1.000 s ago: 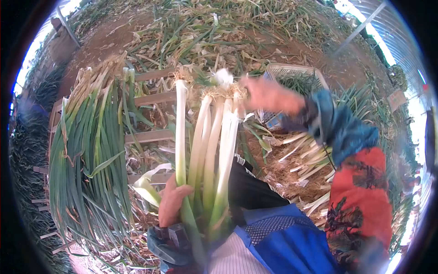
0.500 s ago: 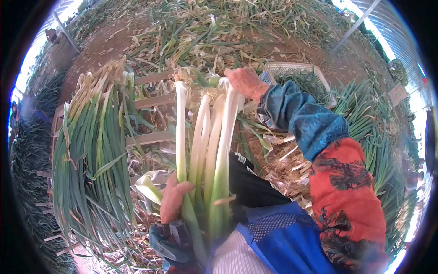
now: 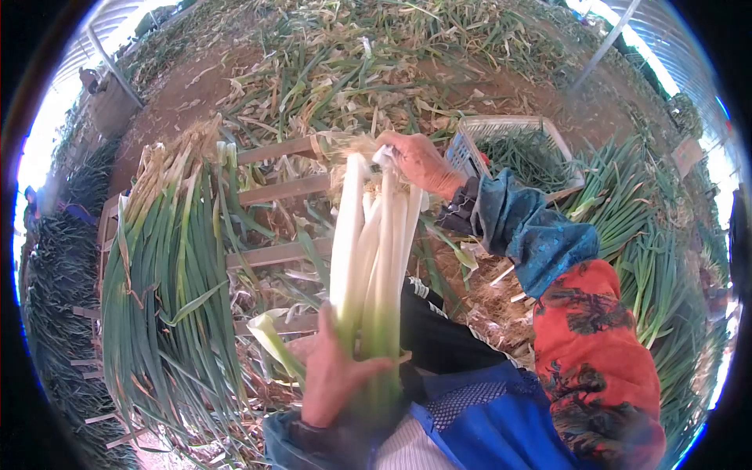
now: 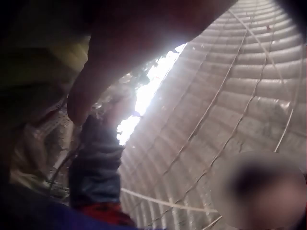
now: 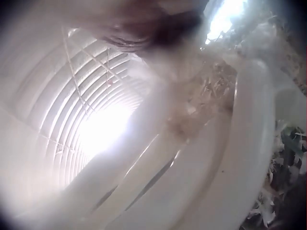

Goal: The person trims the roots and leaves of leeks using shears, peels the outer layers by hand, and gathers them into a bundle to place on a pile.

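Note:
A bundle of long, thick-stemmed green onions (image 3: 368, 258) stands upright in front of the person, white root ends up. The left hand (image 3: 333, 372) grips its lower green part from the left, thumb across the front; the fingers behind the stems are hidden. At the top, the right hand (image 3: 423, 163) has its fingertips curled at a root end, pinching whitish skin there. Pale stems (image 5: 244, 158) fill the right wrist view, beneath the blurred right hand (image 5: 163, 21). In the left wrist view, the left hand (image 4: 120, 52) is dark and close.
More green onions (image 3: 176, 235) lie on a wooden rack (image 3: 282, 189) at left. A white crate (image 3: 560, 141) holding green leaves stands at back right, beside another pile of onions (image 3: 615, 192). Loose leaves and peelings (image 3: 329, 78) cover much of the ground behind.
The separate left stem now stands against the others. The left hand has shifted right, its thumb reaching across the bundle. The right hand first came in to the root ends, then moved slightly lower.

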The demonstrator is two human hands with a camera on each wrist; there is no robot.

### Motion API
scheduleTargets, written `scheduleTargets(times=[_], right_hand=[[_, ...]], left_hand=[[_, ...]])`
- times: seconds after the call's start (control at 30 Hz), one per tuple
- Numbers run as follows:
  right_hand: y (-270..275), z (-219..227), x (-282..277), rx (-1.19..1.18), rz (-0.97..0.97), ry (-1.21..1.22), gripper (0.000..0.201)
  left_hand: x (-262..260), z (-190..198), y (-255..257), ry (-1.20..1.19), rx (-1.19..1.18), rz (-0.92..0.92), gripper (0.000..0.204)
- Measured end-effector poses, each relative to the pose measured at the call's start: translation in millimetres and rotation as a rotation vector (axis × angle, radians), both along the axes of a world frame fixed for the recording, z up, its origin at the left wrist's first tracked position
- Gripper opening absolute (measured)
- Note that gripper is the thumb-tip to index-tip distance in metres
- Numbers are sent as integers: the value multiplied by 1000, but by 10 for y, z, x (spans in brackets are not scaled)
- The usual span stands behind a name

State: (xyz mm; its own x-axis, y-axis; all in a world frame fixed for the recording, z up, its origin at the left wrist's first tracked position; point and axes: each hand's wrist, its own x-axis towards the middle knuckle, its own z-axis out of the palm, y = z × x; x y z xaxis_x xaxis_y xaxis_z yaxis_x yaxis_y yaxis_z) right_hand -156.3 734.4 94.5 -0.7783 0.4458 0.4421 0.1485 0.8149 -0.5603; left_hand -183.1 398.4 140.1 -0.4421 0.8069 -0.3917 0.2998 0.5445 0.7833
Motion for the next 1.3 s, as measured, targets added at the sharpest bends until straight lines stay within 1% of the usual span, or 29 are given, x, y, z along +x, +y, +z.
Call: scheduleTargets(times=[0.03, 0.1, 0.17, 0.2, 0.23, 0.27, 0.3, 0.33, 0.37, 0.4, 0.43, 0.47, 0.53, 0.57, 0.6, 0.63, 0.67, 0.73, 0.8, 0.83, 0.87, 0.93, 0.97, 1.03, 1.1, 1.17, 1.23, 1.27, 1.3], right_hand=[[-18, -39, -49, -7, 16, 26, 15], [101, -155, -176, -168, -32, 11, 15], [323, -370, -327, -343, -111, -22, 14], [353, -381, -369, -642, -114, 84, 17], [480, -401, -409, -678, -158, 86, 18], [734, -413, -450, -439, -249, -18, 20], [1102, -448, -515, -136, -390, -146, 23], [1427, -408, -517, 102, -518, -244, 26], [1634, -223, -428, 74, -507, -201, 30], [1649, 129, -246, -121, -406, -131, 27], [1656, 336, -102, -313, -301, -67, 29], [1619, 381, 4, -268, -269, -194, 29], [1403, 390, 231, -175, -202, -436, 42], [1352, 84, 383, -49, -150, -486, 69], [1130, -105, 568, -163, -53, -586, 82], [837, -226, 695, -230, 55, -578, 84], [532, -333, 819, -304, 161, -573, 87], [78, -768, 922, -281, -96, -496, 74], [207, -1541, 700, -194, -71, -209, 58], [250, -1753, 637, -150, -55, -70, 51], [279, -1710, 608, -312, -129, -59, 43], [417, -1407, 478, -630, -264, -36, 30], [529, -1064, 444, -350, -282, -93, 24], [1219, -773, 446, -142, -466, -163, 20], [1774, -538, 286, -162, -583, -269, 26], [1927, 65, 182, -40, -497, -451, 36], [1770, 30, 48, 27, -74, -369, 46], [1556, 81, -5, -78, 120, -411, 45], [1227, 158, -108, -198, 163, -486, 42]], left_hand=[[54, -61, 15, 75, -6, -17, 107], [105, -190, 19, 226, -16, -54, 109], [72, -268, 16, 216, -16, -55, 105], [52, -267, 33, 200, -29, -59, 104], [36, -264, 51, 185, -41, -64, 104], [25, -262, 68, 155, -40, -59, 103], [19, -261, 75, 126, -38, -54, 102], [12, -259, 83, 97, -36, -48, 101], [1, -242, 89, 93, -13, -29, 100], [0, -216, 88, 84, 9, -9, 98], [22, -211, 84, 68, 30, 12, 97], [21, -223, 76, 43, 39, 31, 96], [-41, -248, 49, 4, 58, 67, 95], [-61, -246, 46, -45, 67, 83, 95], [-71, -238, 43, -96, 75, 100, 95], [-75, -241, 37, -146, 82, 119, 94], [-77, -260, 29, -133, 90, 114, 94], [-77, -315, 13, -102, 103, 97, 94], [-109, -421, 17, -83, 97, 48, 95], [-112, -449, 8, -77, 92, 28, 95], [-110, -441, 1, -82, 81, 32, 96], [-102, -435, 4, -90, 67, 52, 97], [-108, -426, 6, -114, 81, 57, 97], [-124, -385, 1, -164, 115, 72, 97], [-138, -376, -23, -125, 70, 84, 97], [-152, -411, -30, -82, 88, 57, 95], [-182, -483, 20, -37, 167, -8, 94], [-162, -399, 62, -90, 160, 15, 91], [-159, -380, 80, -115, 153, 24, 88]])
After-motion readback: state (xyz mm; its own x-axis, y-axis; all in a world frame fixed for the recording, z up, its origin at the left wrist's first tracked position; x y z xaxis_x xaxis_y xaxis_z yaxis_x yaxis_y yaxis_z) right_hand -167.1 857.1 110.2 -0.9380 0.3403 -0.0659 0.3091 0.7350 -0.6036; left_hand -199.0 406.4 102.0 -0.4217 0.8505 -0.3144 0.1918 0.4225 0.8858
